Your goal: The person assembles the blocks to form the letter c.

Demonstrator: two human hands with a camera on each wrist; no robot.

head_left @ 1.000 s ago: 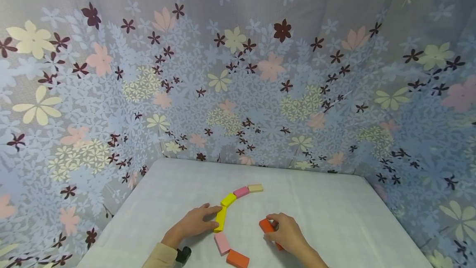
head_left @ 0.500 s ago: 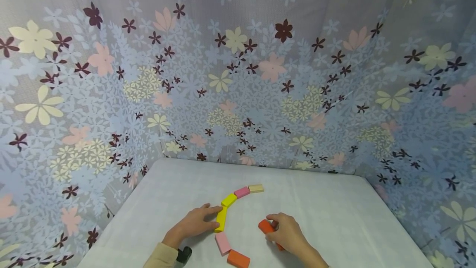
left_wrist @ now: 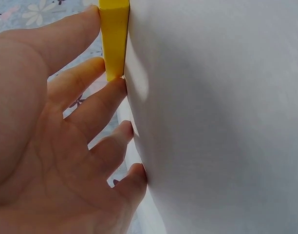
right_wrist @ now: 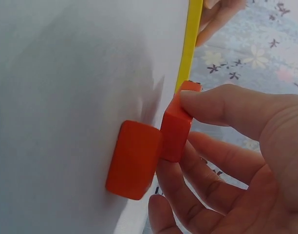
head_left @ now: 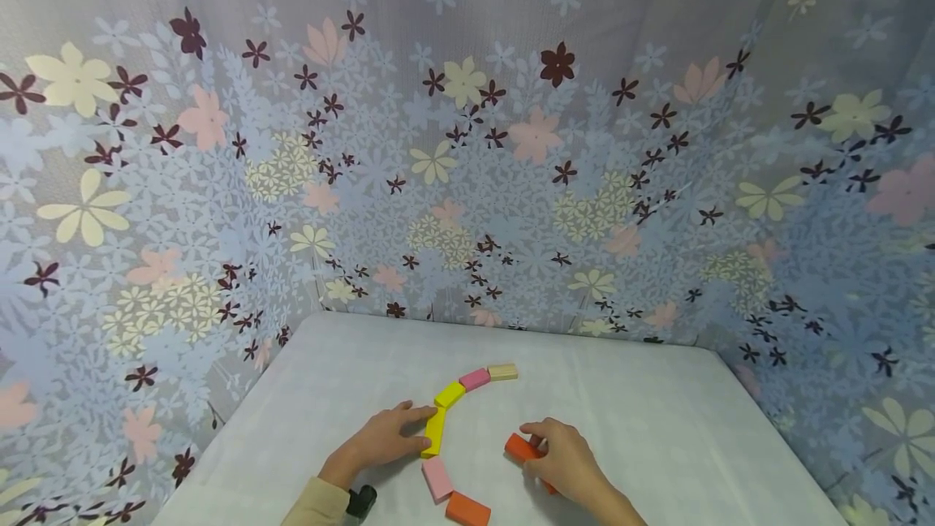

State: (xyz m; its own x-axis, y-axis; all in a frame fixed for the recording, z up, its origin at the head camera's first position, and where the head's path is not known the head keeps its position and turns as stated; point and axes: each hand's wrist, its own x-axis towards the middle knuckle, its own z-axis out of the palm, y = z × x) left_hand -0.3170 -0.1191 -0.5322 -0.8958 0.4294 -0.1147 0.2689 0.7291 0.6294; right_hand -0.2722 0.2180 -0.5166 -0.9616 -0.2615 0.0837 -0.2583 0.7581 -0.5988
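On the white tabletop, my left hand (head_left: 387, 435) rests beside a long yellow block (head_left: 434, 432). Thumb and index fingertip touch this block (left_wrist: 115, 39) in the left wrist view, the other fingers lying spread along the table. My right hand (head_left: 566, 461) pinches an orange block (head_left: 522, 448) between thumb and fingers. Next to the pinched block (right_wrist: 176, 129), a second orange block (right_wrist: 133, 160) lies in the right wrist view, the two close together or touching. From the head, the right hand covers most of that second block.
The curved row runs on with a shorter yellow block (head_left: 450, 394), a pink block (head_left: 475, 380) and a natural wood block (head_left: 502, 372) at the far end. Nearer are a light pink block (head_left: 437, 479) and another orange block (head_left: 468, 509). Flowered cloth (head_left: 467, 144) hangs behind.
The pinched orange block has shifted slightly to the left. My left hand and the curved row look the same.
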